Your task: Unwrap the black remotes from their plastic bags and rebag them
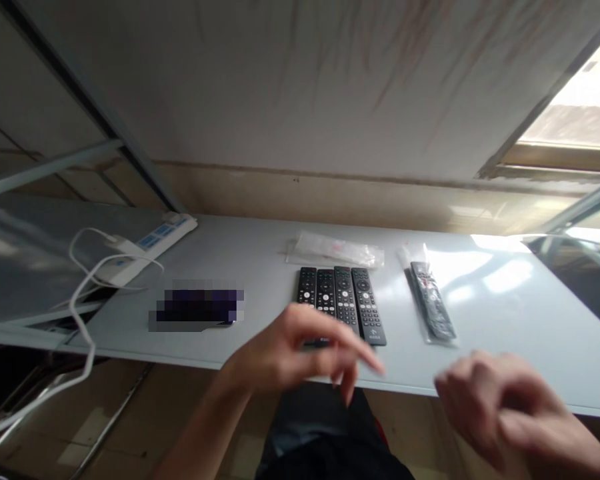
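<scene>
My left hand [310,353] hovers over the front edge of the desk with its fingers apart and nothing in them. It covers the lower ends of some black remote controls [345,300], several of which lie side by side in a row. My right hand [495,400] is at the desk's front edge, to the right. Its fingers look curled but are blurred by motion, and whether they hold anything is hidden. Closest to it lies another black remote control [433,300], inside a clear plastic sleeve. Behind the row rests a crumpled clear plastic bag [335,250].
On the left of the grey desk [270,260] is a dark, pixelated object [200,307]. A white power strip [150,250] with a white cable [80,313] lies beyond it. Metal frame posts stand at both sides, and a wall runs behind.
</scene>
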`<state>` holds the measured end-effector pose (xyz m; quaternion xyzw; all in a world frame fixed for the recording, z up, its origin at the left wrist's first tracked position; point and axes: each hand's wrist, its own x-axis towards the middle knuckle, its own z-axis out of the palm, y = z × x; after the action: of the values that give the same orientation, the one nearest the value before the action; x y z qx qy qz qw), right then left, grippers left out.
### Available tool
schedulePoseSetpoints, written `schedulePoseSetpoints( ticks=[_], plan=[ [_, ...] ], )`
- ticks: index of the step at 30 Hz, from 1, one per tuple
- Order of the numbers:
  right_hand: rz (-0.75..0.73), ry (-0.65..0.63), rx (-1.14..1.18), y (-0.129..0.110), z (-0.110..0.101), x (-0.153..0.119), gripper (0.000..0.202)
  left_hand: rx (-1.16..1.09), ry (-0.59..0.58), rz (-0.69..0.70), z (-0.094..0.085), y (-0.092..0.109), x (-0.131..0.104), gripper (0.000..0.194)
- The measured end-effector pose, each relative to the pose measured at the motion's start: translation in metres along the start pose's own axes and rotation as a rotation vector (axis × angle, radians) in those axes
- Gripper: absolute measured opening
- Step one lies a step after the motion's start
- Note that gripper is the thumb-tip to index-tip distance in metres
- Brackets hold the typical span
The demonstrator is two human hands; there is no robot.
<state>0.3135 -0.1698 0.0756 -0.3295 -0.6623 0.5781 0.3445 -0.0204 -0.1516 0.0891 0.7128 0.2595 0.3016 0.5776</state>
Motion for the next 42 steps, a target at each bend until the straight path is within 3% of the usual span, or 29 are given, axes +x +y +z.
schedulePoseSetpoints(
  ticks=[3, 6, 9, 12, 19, 24, 28, 32, 36, 42],
  plan=[
    [0.032, 0.060, -0.062, 0.010, -0.008, 0.055, 0.018, 0.175, 0.198, 0.022, -0.027, -0.027, 0.073, 0.035],
    [-0.018, 0.144, -0.234, 0.029, -0.031, 0.118, 0.030, 0.500, 0.323, 0.075, -0.055, -0.076, 0.114, 0.033],
    [-0.011, 0.263, -0.557, 0.053, -0.058, 0.154, 0.033, 0.800, 0.391, 0.124, -0.078, -0.118, 0.121, 0.030],
    [-0.027, 0.358, -0.874, 0.075, -0.070, 0.157, 0.035, 0.996, 0.488, 0.207, -0.091, -0.138, 0.110, 0.029],
    [-0.104, 0.332, -1.128, 0.098, -0.061, 0.140, 0.036, 1.253, 0.514, 0.353, -0.092, -0.143, 0.099, 0.031],
    [-0.027, 0.407, -1.187, 0.095, -0.080, 0.134, 0.045, 1.264, 0.546, 0.315, -0.089, -0.143, 0.099, 0.029],
    [0.063, 0.443, -1.332, 0.097, -0.096, 0.100, 0.058, 1.255, 0.560, 0.301, -0.088, -0.143, 0.099, 0.029],
    [-0.040, 0.458, -1.480, 0.103, -0.101, 0.078, 0.063, 1.241, 0.561, 0.288, -0.086, -0.147, 0.103, 0.028],
    [-0.107, 0.360, -1.417, 0.098, -0.097, 0.104, 0.064, 1.206, 0.561, 0.288, -0.084, -0.151, 0.107, 0.027],
    [0.000, 0.148, -1.288, 0.108, -0.071, 0.167, 0.070, 1.167, 0.655, 0.257, -0.085, -0.146, 0.101, 0.024]
  ],
)
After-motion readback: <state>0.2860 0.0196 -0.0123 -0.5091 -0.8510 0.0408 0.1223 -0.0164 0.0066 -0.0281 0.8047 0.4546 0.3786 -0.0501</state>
